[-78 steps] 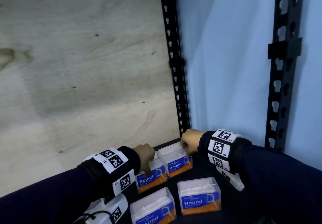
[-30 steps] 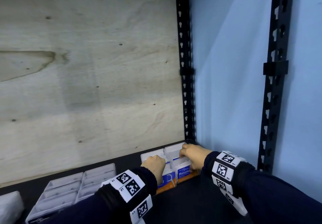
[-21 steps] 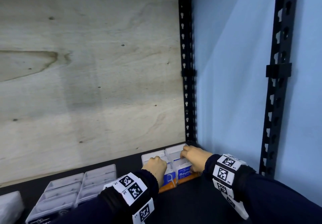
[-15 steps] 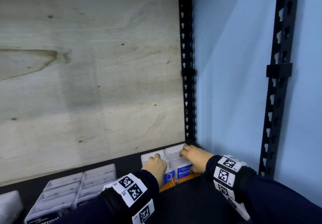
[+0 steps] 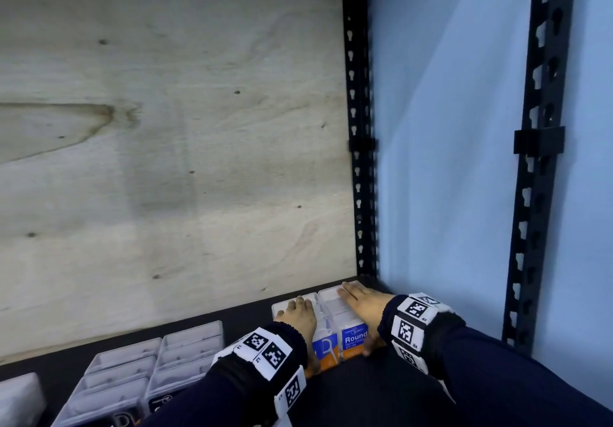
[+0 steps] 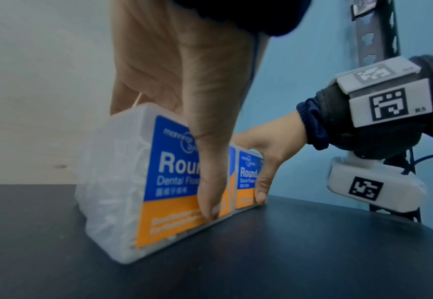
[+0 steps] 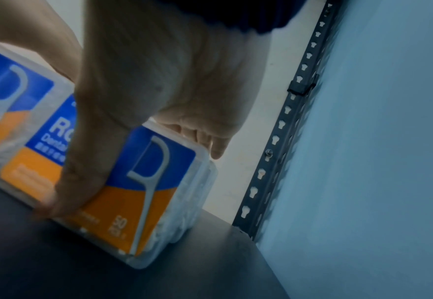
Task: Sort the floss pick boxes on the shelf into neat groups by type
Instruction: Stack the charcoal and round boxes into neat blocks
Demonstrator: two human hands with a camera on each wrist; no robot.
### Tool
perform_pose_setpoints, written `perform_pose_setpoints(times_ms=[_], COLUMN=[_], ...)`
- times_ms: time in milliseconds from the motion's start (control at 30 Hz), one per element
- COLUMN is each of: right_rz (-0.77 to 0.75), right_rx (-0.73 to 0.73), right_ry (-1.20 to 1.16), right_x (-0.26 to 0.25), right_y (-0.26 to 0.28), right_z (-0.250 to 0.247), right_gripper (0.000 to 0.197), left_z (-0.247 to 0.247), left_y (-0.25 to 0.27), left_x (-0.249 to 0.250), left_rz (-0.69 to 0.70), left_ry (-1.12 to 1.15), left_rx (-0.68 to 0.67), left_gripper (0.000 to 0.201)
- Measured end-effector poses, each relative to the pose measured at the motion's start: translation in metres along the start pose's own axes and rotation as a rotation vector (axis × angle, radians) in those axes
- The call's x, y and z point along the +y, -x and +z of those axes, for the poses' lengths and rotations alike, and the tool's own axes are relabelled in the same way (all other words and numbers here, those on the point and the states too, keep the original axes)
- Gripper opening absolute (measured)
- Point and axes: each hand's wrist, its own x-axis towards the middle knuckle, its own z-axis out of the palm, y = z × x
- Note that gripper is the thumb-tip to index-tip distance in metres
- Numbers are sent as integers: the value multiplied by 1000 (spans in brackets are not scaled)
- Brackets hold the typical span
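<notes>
Hands [image 5: 297, 318] [image 5: 363, 304] flat atop Round boxes [image 5: 354, 340]

Shelf [image 5: 381, 390] open in front; back board [image 5: 166, 161], post [image 5: 360, 161] behind.

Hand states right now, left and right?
Left hand: open, flat on the left Round box, thumb down its front label.
Right hand: open, flat on the right Round box, thumb down its front.

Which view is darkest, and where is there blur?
Right wrist view is darkest, the right hand shadowed and its thumb tip smeared; left wrist view is brighter, the Round box label slightly soft; head view is brightest, the plywood panel sharp.
</notes>
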Motion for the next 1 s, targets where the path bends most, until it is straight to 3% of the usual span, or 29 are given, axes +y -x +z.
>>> perform_pose_setpoints(times_ms=[367, 533, 800, 1000], right_rz=[-29, -34, -36, 13], right_rx=[14, 73, 155, 152], right_ry=[-25, -49, -47, -38], right_x=[1, -2, 11, 11], right_y=[2, 13, 38, 37], right_z=[4, 1, -5, -5], right_gripper=[117, 96, 52, 45], left_z=[-3, -5, -2, 0], left_y=[1, 9, 27, 27], left_x=[-3, -2, 5, 8], left_rz=[150, 170, 177, 171], left_ry=[-11, -19, -42, -67], left_rx=[-25, -20, 177, 192], left_gripper=[107, 105, 45, 36])
